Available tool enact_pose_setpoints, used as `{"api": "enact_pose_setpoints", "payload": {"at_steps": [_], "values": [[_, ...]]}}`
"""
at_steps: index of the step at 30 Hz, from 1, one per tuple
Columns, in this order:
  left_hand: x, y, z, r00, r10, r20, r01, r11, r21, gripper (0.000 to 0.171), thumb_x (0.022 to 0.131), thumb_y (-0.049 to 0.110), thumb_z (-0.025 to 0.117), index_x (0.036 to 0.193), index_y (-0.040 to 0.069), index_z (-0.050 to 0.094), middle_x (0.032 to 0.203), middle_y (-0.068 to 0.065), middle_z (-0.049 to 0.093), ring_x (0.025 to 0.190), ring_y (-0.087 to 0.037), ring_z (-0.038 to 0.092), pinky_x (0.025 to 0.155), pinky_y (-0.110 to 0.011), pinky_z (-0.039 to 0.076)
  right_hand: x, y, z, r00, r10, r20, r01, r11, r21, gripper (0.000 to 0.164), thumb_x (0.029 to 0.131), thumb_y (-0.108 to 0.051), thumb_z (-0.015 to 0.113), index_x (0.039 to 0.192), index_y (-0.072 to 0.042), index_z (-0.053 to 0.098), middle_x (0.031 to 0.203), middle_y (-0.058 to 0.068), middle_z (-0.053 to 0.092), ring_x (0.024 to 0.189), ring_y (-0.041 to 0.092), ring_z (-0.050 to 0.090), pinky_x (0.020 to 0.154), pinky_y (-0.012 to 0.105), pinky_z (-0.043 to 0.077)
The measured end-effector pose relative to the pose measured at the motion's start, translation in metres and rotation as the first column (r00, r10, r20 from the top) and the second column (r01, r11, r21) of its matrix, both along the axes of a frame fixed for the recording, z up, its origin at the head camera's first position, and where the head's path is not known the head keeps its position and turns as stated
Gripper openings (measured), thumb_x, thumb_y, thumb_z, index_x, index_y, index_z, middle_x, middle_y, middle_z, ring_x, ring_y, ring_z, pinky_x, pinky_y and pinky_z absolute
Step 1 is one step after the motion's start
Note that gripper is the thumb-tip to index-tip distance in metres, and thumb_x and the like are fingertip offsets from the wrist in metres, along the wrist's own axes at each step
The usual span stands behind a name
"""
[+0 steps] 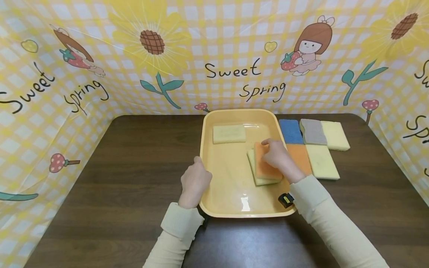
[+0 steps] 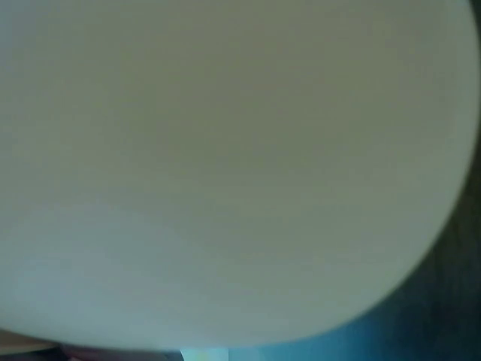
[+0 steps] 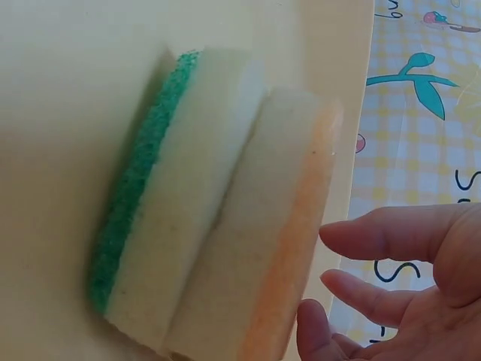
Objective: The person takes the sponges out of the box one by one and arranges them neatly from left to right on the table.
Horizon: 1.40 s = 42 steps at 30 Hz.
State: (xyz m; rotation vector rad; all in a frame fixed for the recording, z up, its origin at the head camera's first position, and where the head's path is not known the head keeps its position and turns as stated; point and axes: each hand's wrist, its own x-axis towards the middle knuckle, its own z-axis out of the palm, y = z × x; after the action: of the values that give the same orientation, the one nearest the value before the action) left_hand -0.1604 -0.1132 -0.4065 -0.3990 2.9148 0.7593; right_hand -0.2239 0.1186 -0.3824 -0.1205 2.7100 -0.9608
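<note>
A yellow tray (image 1: 241, 215) stands on the table. My left hand (image 1: 195, 182) grips its left rim, with the thumb along the edge. In the left wrist view a blurred pale surface fills most of the picture. Inside the tray at right, an orange-topped sponge (image 1: 263, 169) lies on a cream sponge (image 1: 252, 163), slightly askew. The right wrist view shows a green layer (image 3: 124, 226) under that lower sponge. My right hand (image 1: 277, 154) is at the orange face, fingers spread and loosely bent; whether they touch it is hard to tell. Another cream sponge (image 1: 229, 134) lies at the tray's back left.
Right of the tray lie a blue sponge (image 1: 291, 131), a grey sponge (image 1: 314, 132), an orange sponge (image 1: 299, 158) and two cream sponges, one behind (image 1: 336, 136) and one in front (image 1: 322, 162). Patterned cloth (image 1: 234, 37) surrounds the dark wooden table (image 1: 134, 167).
</note>
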Motion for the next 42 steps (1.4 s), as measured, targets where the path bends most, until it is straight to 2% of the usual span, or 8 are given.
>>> {"api": "enact_pose_setpoints", "payload": {"at_steps": [3, 5, 9, 15, 25, 33, 38, 42], "values": [[-0.0001, 0.0001, 0.0002, 1.000, 0.002, 0.005, -0.002, 1.000, -0.001, 0.023, 0.085, 0.011, 0.049, 0.105, 0.000, 0.046, 0.076, -0.016, 0.062, 0.062, -0.027, 0.059, 0.053, -0.040, 0.043, -0.0003, -0.0014, -0.0012, 1.000, 0.007, -0.021, -0.006, 1.000, 0.017, 0.055, 0.078, 0.003, 0.056, 0.133, 0.008, 0.046, 0.131, 0.033, 0.046, 0.108, 0.036, 0.043, 0.071, 0.032, 0.040], [-0.0001, 0.0002, 0.0003, 1.000, 0.002, 0.003, -0.002, 1.000, 0.002, 0.023, 0.085, 0.011, 0.050, 0.105, 0.000, 0.047, 0.077, -0.016, 0.062, 0.062, -0.027, 0.058, 0.053, -0.040, 0.042, -0.0001, -0.0022, -0.0019, 1.000, 0.005, -0.024, -0.005, 1.000, 0.020, 0.055, 0.079, 0.001, 0.057, 0.132, 0.008, 0.047, 0.128, 0.032, 0.048, 0.109, 0.036, 0.043, 0.078, 0.035, 0.041], [-0.0003, 0.0001, -0.0001, 1.000, 0.002, -0.004, -0.002, 1.000, 0.005, 0.024, 0.084, 0.011, 0.050, 0.105, 0.000, 0.047, 0.077, -0.016, 0.062, 0.063, -0.027, 0.058, 0.054, -0.041, 0.043, 0.0007, -0.0025, -0.0029, 1.000, -0.009, -0.012, 0.009, 1.000, 0.025, 0.057, 0.081, -0.003, 0.059, 0.134, 0.006, 0.045, 0.131, 0.032, 0.042, 0.112, 0.037, 0.041, 0.082, 0.040, 0.040], [-0.0011, 0.0006, -0.0011, 1.000, 0.002, 0.000, -0.002, 1.000, -0.002, 0.025, 0.084, 0.012, 0.049, 0.106, 0.000, 0.047, 0.077, -0.017, 0.062, 0.063, -0.027, 0.058, 0.055, -0.041, 0.043, 0.0027, -0.0019, -0.0025, 0.999, -0.030, -0.011, 0.031, 0.998, 0.053, 0.065, 0.080, -0.007, 0.061, 0.139, 0.005, 0.038, 0.140, 0.036, 0.029, 0.129, 0.049, 0.027, 0.098, 0.052, 0.035], [-0.0010, 0.0007, -0.0010, 1.000, 0.004, 0.005, -0.004, 1.000, -0.001, 0.024, 0.084, 0.011, 0.049, 0.105, 0.000, 0.046, 0.076, -0.016, 0.061, 0.062, -0.028, 0.058, 0.054, -0.041, 0.043, 0.0033, -0.0041, -0.0036, 1.000, -0.025, -0.011, 0.026, 0.998, 0.054, 0.067, 0.081, -0.012, 0.064, 0.140, 0.006, 0.036, 0.141, 0.036, 0.028, 0.129, 0.049, 0.025, 0.101, 0.054, 0.033], [-0.0009, 0.0001, 0.0002, 1.000, 0.000, 0.011, 0.000, 1.000, 0.001, 0.025, 0.085, 0.011, 0.049, 0.107, 0.000, 0.046, 0.077, -0.016, 0.062, 0.062, -0.026, 0.058, 0.053, -0.039, 0.042, 0.0026, -0.0035, -0.0034, 0.998, -0.013, 0.060, 0.012, 1.000, 0.020, 0.080, 0.085, -0.016, 0.063, 0.147, 0.007, 0.018, 0.143, 0.039, 0.026, 0.121, 0.046, 0.044, 0.101, 0.052, 0.039], [-0.0008, -0.0006, -0.0005, 1.000, -0.001, 0.014, 0.001, 1.000, 0.006, 0.026, 0.085, 0.012, 0.049, 0.108, 0.000, 0.046, 0.077, -0.016, 0.062, 0.062, -0.026, 0.057, 0.052, -0.038, 0.041, 0.0014, -0.0031, -0.0035, 0.992, 0.001, 0.124, 0.000, 1.000, -0.010, 0.086, 0.087, -0.017, 0.061, 0.149, 0.007, 0.005, 0.148, 0.034, 0.029, 0.131, 0.045, 0.039, 0.107, 0.052, 0.035], [-0.0009, -0.0006, -0.0010, 1.000, 0.000, 0.015, 0.000, 1.000, 0.006, 0.026, 0.085, 0.012, 0.050, 0.108, 0.000, 0.046, 0.077, -0.016, 0.061, 0.062, -0.026, 0.057, 0.052, -0.039, 0.041, 0.0013, -0.0025, -0.0035, 0.990, -0.005, 0.139, 0.009, 1.000, -0.026, 0.088, 0.088, -0.017, 0.061, 0.149, 0.007, 0.002, 0.149, 0.034, 0.027, 0.134, 0.046, 0.035, 0.109, 0.053, 0.033]]}}
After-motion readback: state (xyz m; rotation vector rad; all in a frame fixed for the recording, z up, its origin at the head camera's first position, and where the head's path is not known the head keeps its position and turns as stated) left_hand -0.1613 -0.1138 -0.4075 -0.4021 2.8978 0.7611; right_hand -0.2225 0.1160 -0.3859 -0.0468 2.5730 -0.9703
